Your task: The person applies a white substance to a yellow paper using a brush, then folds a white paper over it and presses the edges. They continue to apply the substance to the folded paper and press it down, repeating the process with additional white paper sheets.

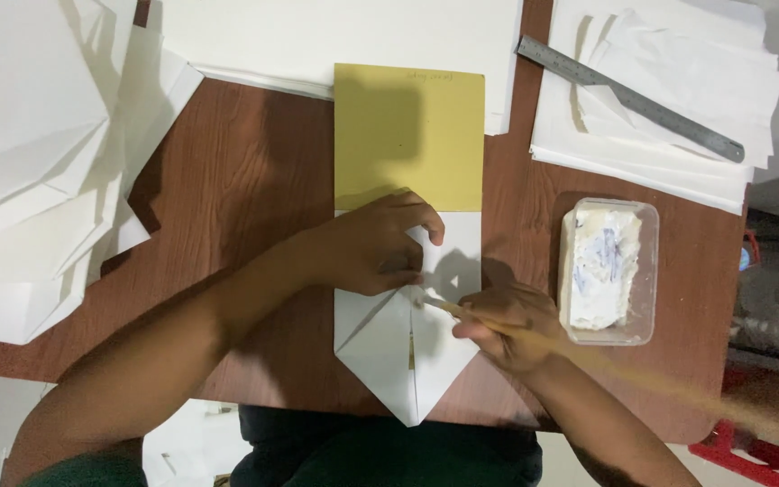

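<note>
Left hand (376, 245): fingers curled, pressing the folded white paper (407, 347) at table centre.
Right hand (507, 326): clenched around 1 wooden stick (588, 356).
Stick axis: slants leftward, tip on the centre seam, just beside left fingers.

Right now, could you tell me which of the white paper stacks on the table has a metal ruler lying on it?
The right-hand stack: the ruler lies diagonally across it.
</note>
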